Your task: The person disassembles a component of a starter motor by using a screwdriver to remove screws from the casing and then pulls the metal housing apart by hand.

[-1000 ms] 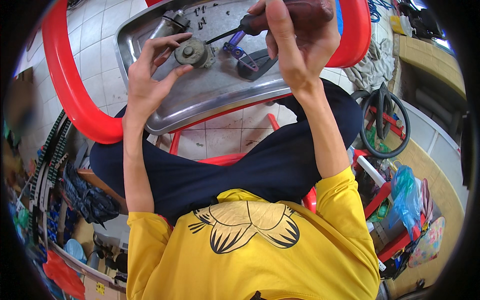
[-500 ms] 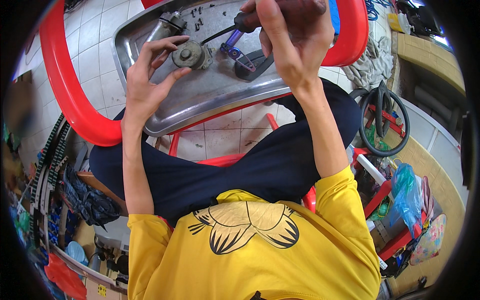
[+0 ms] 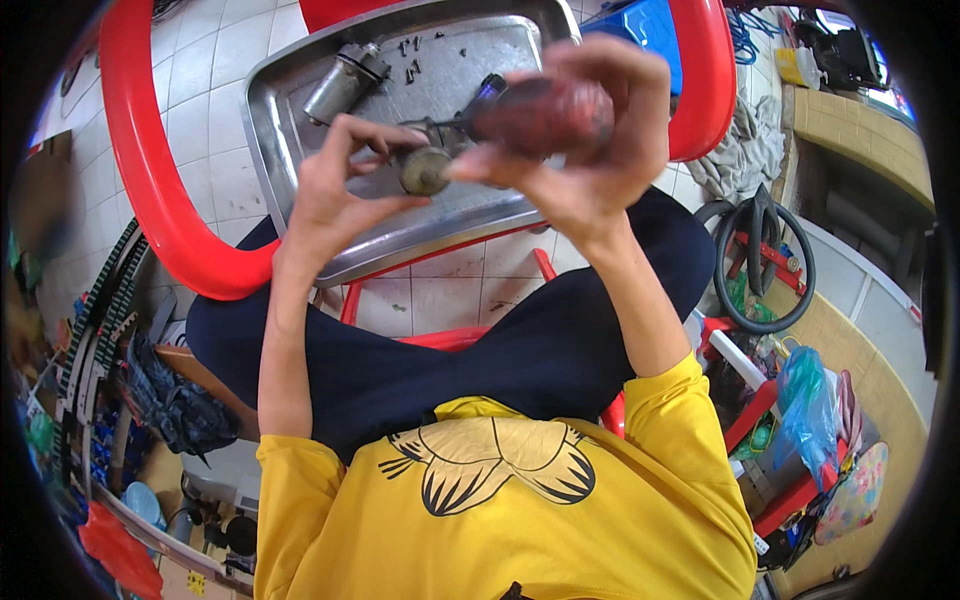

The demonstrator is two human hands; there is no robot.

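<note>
My left hand (image 3: 335,190) is closed around a round grey metal part (image 3: 424,171) with a flanged edge, lifted over the metal tray (image 3: 378,270). My right hand (image 3: 600,165), smeared by motion, grips a screwdriver (image 3: 545,115) with a bulky red-brown handle and a dark shaft. Its shaft points left toward the metal part; whether the tip touches cannot be made out. My right thumb reaches close to the part's edge. A metal cylinder (image 3: 343,85) lies in the tray beyond my left hand, with several small dark screws (image 3: 412,70) near it.
A purple-blue tool (image 3: 490,88) lies in the tray, partly hidden behind the screwdriver. Red plastic chair arms (image 3: 140,170) flank the tray. A blue container (image 3: 645,40) stands at the back right. Black rubber tubing (image 3: 803,255) hangs at right, near a grey cloth (image 3: 745,150).
My left hand has moved right and slightly down with the round metal part, which is now tilted. My right hand has lowered and come left with the screwdriver. The view has shifted slightly.
</note>
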